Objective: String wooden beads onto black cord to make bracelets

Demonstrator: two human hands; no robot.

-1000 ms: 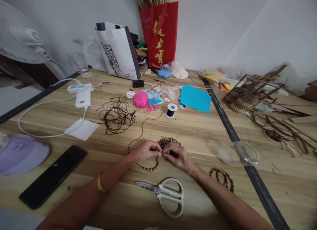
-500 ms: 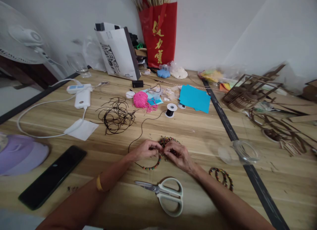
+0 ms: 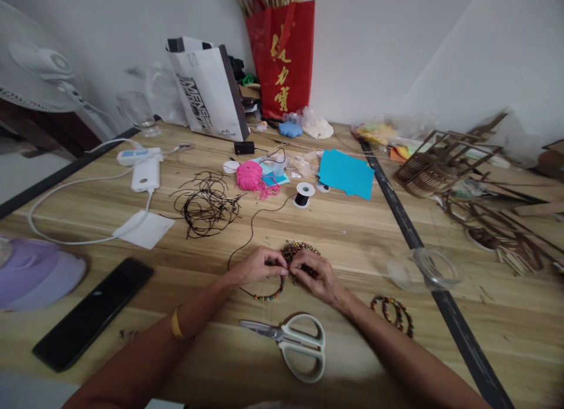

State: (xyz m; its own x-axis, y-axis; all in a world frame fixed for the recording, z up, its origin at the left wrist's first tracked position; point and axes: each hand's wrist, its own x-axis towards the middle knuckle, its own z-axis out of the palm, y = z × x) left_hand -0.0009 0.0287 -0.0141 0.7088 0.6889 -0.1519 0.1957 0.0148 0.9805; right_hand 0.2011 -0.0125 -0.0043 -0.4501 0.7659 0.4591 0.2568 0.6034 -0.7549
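My left hand (image 3: 264,264) pinches the end of a black cord strung with multicoloured beads (image 3: 274,294), which curves down onto the table. Fingertip to fingertip with it, my right hand (image 3: 318,275) is closed in a pinch; what lies between its fingers is too small to make out. Just behind both hands is a pile of loose beads (image 3: 301,248), partly hidden by them. The cord (image 3: 252,221) runs back to a white spool of black cord (image 3: 302,196). Scissors (image 3: 286,341) with pale handles lie in front of my hands, and finished beaded bracelets (image 3: 396,315) rest beside my right forearm.
A tangle of black cord (image 3: 207,206), pink yarn (image 3: 249,175) and blue sheets (image 3: 346,174) lie farther back. At left are a black phone-like slab (image 3: 93,312) and a power bank (image 3: 146,173) with cable. A clear round container (image 3: 437,267) and woven basket (image 3: 425,171) stand right.
My hands stay almost in place, with the fingertips drawn slightly closer together at the cord's end. The whole view has shifted very slightly.
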